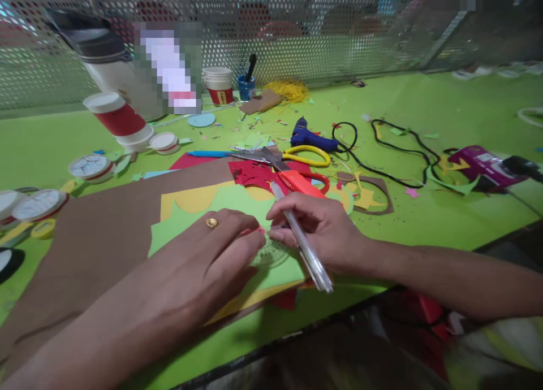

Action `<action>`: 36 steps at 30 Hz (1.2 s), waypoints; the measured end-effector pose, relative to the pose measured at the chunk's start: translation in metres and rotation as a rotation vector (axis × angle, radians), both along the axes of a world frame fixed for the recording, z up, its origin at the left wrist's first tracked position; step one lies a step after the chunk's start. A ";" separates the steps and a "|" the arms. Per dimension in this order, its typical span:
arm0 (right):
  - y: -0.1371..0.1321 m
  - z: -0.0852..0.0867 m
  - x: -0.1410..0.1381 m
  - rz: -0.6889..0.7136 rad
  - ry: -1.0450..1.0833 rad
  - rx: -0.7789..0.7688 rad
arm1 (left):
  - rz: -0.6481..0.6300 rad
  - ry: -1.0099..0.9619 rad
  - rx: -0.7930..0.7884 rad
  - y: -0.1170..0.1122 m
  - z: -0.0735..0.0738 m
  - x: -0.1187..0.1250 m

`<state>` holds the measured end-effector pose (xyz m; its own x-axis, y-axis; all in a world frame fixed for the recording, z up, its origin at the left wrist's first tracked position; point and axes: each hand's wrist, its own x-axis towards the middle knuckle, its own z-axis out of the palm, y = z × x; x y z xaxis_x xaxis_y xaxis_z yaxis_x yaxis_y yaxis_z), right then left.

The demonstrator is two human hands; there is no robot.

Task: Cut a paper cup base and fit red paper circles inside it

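Observation:
My left hand (212, 254), a gold ring on one finger, lies with fingers pressed down on a light green paper sheet (199, 217) and on a small clear round template (269, 254) beneath the fingertips. My right hand (316, 226) is closed around a clear pen (305, 246), whose shaft sticks out toward me; its fingertips meet the left fingertips over the template. The green sheet lies on yellow paper (186, 200) and a large brown card (102, 232).
Orange-handled scissors (297, 181) and yellow-handled scissors (305, 155) lie just beyond the hands on red paper scraps (254, 175). A blue glue gun (311, 138), black cable (390, 152), purple tool (481, 167), paper cups (116, 116), tape rolls (89, 167) and a mesh wall (339, 28) surround them.

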<state>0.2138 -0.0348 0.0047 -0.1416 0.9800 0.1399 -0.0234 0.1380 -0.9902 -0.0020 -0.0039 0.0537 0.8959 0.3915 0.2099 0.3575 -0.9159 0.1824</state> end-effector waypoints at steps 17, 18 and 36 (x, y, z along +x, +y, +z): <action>-0.008 -0.016 -0.011 -0.081 -0.039 -0.152 | 0.347 -0.045 -0.096 0.000 -0.035 -0.004; -0.009 -0.015 -0.010 -0.073 -0.060 -0.141 | 0.344 -0.028 -0.061 -0.002 -0.036 -0.003; -0.002 -0.006 0.001 -0.022 -0.586 0.344 | 0.235 -0.093 -0.032 -0.003 -0.045 0.010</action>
<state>0.2152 -0.0369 -0.0017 -0.2699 0.8970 0.3501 0.5100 0.4416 -0.7381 0.0082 -0.0066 0.0083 0.7567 0.5948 0.2714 0.5406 -0.8027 0.2520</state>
